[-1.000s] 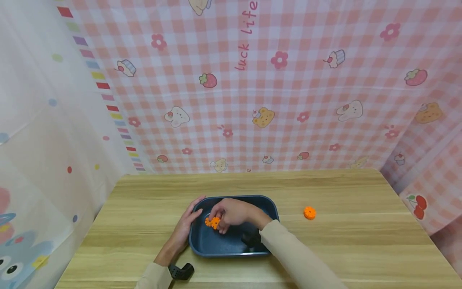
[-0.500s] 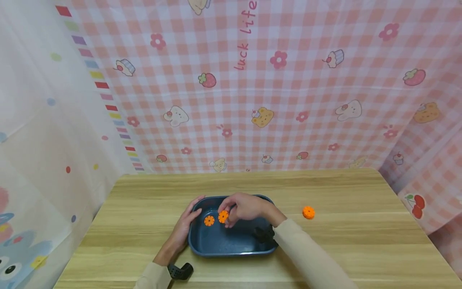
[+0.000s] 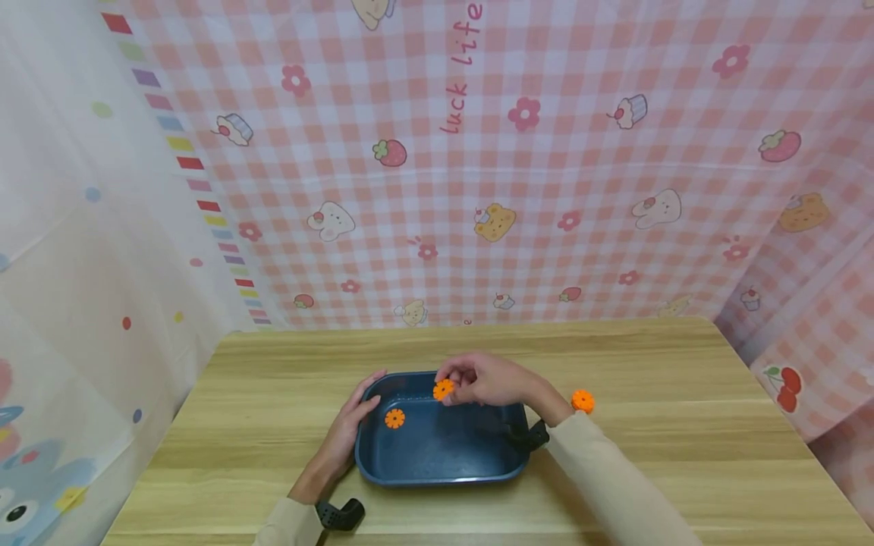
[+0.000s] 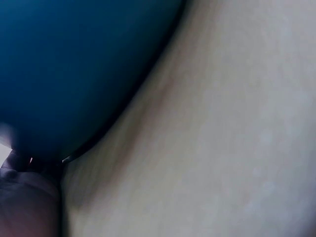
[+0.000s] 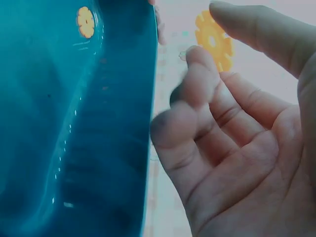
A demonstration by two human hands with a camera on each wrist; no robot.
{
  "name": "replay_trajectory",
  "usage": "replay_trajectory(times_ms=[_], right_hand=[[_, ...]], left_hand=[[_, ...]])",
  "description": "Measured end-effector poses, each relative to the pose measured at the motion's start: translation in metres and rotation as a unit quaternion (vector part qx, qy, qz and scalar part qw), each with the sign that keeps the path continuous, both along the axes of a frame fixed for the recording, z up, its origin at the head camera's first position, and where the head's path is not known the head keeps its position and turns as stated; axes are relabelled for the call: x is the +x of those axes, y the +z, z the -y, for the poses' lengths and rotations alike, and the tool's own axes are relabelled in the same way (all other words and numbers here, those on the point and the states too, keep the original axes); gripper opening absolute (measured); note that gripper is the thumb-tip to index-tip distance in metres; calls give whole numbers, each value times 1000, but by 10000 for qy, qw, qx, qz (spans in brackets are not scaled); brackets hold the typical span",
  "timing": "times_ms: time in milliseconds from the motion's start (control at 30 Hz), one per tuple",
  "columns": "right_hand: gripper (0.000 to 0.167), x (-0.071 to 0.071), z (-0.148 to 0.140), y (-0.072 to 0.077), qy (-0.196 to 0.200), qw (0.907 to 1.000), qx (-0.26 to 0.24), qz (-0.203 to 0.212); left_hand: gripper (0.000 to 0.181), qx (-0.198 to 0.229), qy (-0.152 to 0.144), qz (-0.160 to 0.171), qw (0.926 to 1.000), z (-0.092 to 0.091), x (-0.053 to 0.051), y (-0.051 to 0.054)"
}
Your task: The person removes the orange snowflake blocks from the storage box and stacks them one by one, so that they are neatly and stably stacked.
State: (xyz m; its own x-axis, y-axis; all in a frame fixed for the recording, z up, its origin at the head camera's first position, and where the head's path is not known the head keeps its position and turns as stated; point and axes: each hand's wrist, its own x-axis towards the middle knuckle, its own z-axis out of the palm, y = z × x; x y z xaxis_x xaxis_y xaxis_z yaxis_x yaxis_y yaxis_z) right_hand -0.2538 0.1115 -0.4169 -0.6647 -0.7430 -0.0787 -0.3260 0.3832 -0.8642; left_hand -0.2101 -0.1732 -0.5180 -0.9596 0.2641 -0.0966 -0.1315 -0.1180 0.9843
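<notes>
A dark blue plastic tray (image 3: 440, 481) stands on the table. My left hand (image 3: 346, 428) holds its left wall, thumb over the rim and fingers along the outside. My right hand (image 3: 495, 379) pinches an orange snowflake building disc (image 3: 443, 390) between thumb and fingertips, above the tray's far side. The right wrist view shows this disc (image 5: 213, 42) beyond the fingers (image 5: 180, 123), past the tray's edge. Another orange disc (image 3: 394, 418) lies flat on the tray floor, towards the left. The left wrist view is blurred, showing mostly the tray's wall (image 4: 74, 74).
Several or fewer orange discs (image 3: 583, 401) lie stacked on the wooden table (image 3: 649, 455), right of the tray and close to the right forearm. A pink checked cloth (image 3: 444, 189) hangs behind the table. Each wrist wears a black device (image 3: 344, 515).
My right hand has lifted the pinched disc and moved right and away, from beside the other disc to the tray's far side. The left hand has stayed put on the tray.
</notes>
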Motion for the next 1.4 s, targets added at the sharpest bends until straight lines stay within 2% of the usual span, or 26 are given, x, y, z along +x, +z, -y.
replay_trajectory(times_ms=[167, 600, 1133, 1400], right_hand=[[23, 0, -11, 2, -15, 9997, -84, -241], [27, 6, -40, 5, -372, 9973, -243, -584], [32, 17, -90, -3, -1371, 9857, -171, -968], [29, 21, -120, -15, -1822, 9764, -131, -1156]], left_hand=[[52, -36, 25, -14, 10000, 0, 0, 0], [52, -75, 34, -47, 10000, 0, 1, 0], [52, -28, 16, -70, 10000, 0, -1, -3], [53, -54, 43, -30, 10000, 0, -1, -2]])
